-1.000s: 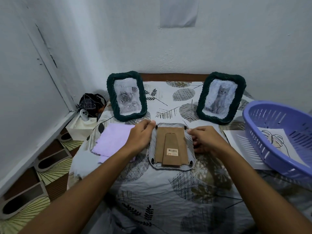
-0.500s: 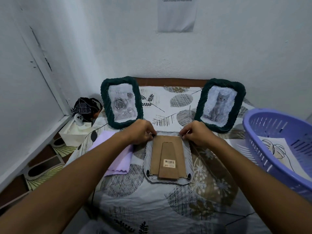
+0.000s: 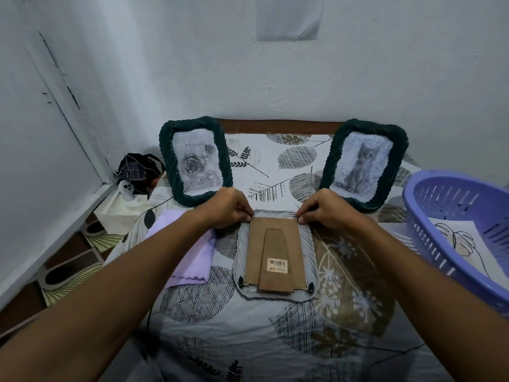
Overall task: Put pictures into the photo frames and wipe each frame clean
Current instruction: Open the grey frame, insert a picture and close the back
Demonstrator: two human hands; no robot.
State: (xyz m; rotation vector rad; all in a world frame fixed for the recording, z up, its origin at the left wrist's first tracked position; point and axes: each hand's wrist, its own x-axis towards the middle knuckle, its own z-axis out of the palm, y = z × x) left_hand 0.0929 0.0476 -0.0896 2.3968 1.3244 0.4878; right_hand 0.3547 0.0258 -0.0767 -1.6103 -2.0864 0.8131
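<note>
done: two dark-green rope-edged frames point(image 3: 192, 161) filled, standing | now: left hand point(image 3: 228, 208), right hand point(image 3: 325, 209) pinch face-down grey frame's point(image 3: 275, 295) top-corner tabs | left: wiping, lilac cloth point(image 3: 190, 255) unused

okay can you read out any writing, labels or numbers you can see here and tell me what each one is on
"Rose M...": faint script at the top of the rose picture in the left green frame; the rest is too blurred to read.
Barcode sticker on the cardboard back of the face-down frame: bars and a small print line, too small to read.
Paper on the wall: no legible text.
Dark bag at left: pale pattern, unreadable.
</note>
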